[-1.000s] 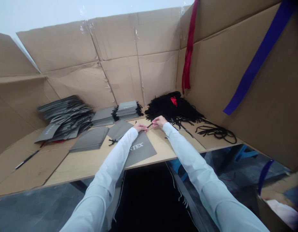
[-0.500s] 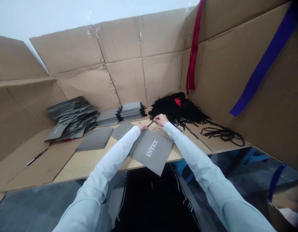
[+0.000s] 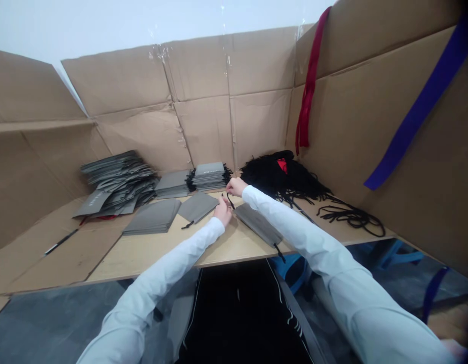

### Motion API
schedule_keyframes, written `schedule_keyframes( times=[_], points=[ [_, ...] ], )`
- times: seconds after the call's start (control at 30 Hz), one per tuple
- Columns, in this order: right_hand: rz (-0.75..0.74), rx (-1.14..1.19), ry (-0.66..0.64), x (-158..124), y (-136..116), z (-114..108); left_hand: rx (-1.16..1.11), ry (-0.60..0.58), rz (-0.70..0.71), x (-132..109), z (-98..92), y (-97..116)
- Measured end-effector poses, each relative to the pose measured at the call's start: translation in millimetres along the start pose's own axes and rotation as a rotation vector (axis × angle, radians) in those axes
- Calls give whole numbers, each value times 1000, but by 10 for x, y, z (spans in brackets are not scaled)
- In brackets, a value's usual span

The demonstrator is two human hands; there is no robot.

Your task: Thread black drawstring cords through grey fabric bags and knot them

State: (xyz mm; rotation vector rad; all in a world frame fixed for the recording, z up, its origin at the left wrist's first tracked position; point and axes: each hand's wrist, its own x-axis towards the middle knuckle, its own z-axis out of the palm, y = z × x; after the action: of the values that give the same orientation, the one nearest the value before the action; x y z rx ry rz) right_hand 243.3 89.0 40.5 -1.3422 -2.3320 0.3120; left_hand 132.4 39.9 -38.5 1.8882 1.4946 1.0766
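A grey drawstring pouch (image 3: 256, 222) lies slanted on the table, with black cord ends sticking out at two of its corners. At the far corner, my right hand (image 3: 237, 187) pinches the black cord (image 3: 231, 202) from above. My left hand (image 3: 223, 211) is closed at the same cord, just left of the pouch; its fingertips are small and partly hidden. Left of my hands rests another grey pouch (image 3: 198, 206) with a short knotted cord at its near corner.
Grey pouch stacks stand at left (image 3: 152, 217) and far left (image 3: 120, 177). Behind is a stack of corded pouches (image 3: 209, 176). Black cords (image 3: 283, 177) heap at back right. A pen (image 3: 61, 241) lies left. Cardboard walls (image 3: 203, 126) enclose the table; red and blue strips hang at right.
The pouch with INTEX lettering no longer shows its print; the pouch now lies right of my hands. My right hand moved left, and my left hand shifted lower, nearer me.
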Motion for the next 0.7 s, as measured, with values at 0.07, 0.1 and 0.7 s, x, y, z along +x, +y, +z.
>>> schedule_keyframes(
  times=[0.07, 0.1, 0.7],
  points=[
    [-5, 85, -48, -6, -27, 59, 370, -154, 213, -107, -193, 3],
    [7, 139, -76, -6, -43, 80, 510, -207, 311, -136, -285, -1],
    [287, 9, 21, -142, -104, 489, 710, -227, 552, -58, -383, -270]
  ],
)
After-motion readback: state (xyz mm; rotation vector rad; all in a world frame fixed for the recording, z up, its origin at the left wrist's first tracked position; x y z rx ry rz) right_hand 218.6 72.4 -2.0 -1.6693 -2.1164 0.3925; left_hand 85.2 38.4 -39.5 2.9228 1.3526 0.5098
